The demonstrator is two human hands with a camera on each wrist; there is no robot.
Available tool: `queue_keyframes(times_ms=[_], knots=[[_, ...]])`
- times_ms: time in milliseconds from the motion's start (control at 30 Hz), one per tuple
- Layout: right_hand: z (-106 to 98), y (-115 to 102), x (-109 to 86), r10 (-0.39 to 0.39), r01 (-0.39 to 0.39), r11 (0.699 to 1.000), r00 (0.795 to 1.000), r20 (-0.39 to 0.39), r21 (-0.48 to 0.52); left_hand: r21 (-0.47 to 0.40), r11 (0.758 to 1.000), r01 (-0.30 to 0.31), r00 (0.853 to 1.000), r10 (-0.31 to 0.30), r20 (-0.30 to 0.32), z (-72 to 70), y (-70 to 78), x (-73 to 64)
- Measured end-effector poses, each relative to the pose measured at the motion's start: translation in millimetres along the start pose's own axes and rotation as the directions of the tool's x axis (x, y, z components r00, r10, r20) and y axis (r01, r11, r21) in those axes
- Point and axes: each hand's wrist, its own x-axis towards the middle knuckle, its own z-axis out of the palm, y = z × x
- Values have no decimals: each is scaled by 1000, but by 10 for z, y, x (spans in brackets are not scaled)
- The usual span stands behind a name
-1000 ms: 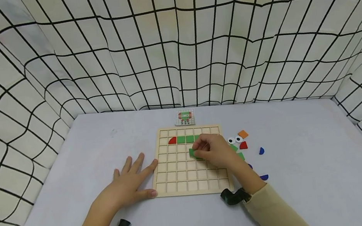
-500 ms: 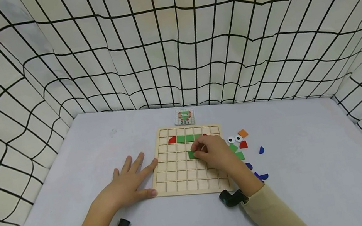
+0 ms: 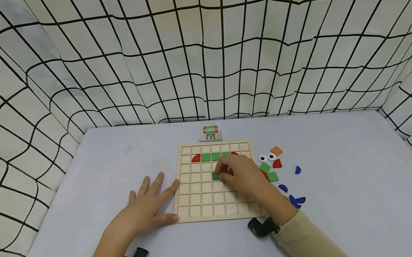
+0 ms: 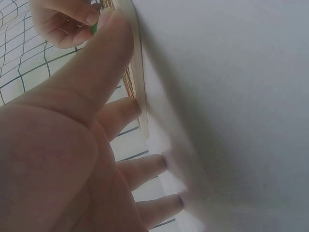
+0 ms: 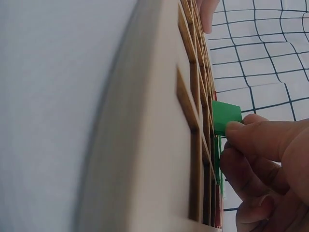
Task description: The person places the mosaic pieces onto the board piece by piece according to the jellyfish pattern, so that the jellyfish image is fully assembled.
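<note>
Over the middle of the wooden grid board (image 3: 194, 200), my right hand (image 3: 242, 175) pinches a green square tile (image 5: 226, 116) between thumb and fingertips. In the right wrist view the tile stands tilted at the grid's surface; whether it touches a cell I cannot tell. A row near the board's top holds a red quarter-circle tile (image 3: 196, 159), several green squares (image 3: 216, 156) and another red tile (image 3: 234, 153), partly behind my right hand. Spread flat, my left hand (image 3: 142, 211) rests on the table, its thumb and index finger touching the board's left edge.
A pattern card (image 3: 210, 132) lies behind the board. Right of it are loose pieces: two eye discs (image 3: 267, 158), an orange tile (image 3: 276, 151), green tiles (image 3: 272, 176), red tiles (image 3: 277, 163) and blue pieces (image 3: 297, 200). A black-lined net wall (image 3: 204, 62) encloses the white table (image 3: 349, 178).
My right hand has shifted slightly left over the board, carrying the green tile with it. More of the loose pieces beside its wrist now show. My left hand has stayed in place.
</note>
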Motion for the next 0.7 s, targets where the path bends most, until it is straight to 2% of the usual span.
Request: queue_keyframes(times_ms=[200, 467, 700], knots=[[-5, 12, 8, 3, -3, 1000, 1000, 6, -24, 1, 1000, -3, 1000, 3, -4, -2, 1, -1], [-5, 40, -8, 1, 7, 995, 997, 79, -100, 12, 1000, -7, 1000, 7, -8, -7, 12, 1], [-28, 51, -11, -14, 18, 999, 995, 99, -41, 11, 1000, -8, 1000, 8, -4, -22, 36, -3]])
